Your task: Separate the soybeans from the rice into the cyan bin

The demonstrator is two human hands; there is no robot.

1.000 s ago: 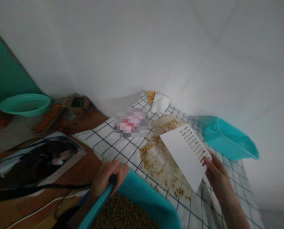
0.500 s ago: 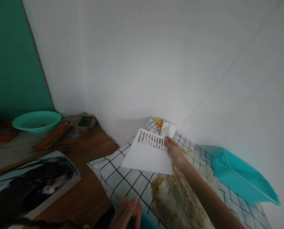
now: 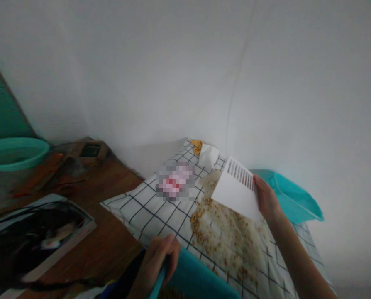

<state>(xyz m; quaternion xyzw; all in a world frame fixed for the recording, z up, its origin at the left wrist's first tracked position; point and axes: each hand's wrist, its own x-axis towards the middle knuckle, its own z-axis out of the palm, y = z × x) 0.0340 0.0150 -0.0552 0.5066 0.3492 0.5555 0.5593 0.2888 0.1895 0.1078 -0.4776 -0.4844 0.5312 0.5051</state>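
My right hand grips the right edge of a white slotted panel, a flat trapezoid with a row of slots along its upper side. It is over a spread of pale, grainy material mixed with yellow-brown bits. That material lies on a white cloth with a black grid. At the bottom, my left hand is closed round the rim of a teal tub. Some brown grains show inside the tub, most of which is out of frame.
A second teal container is by the wall on the right. A blurred-out pink item, a white packet and a yellow item lie on the cloth. At left are a green basin and an open box with dark contents.
My right hand has carried the white panel to the right, uncovering the blurred pink item. The teal tub under my left hand shows more, and the view has turned right.
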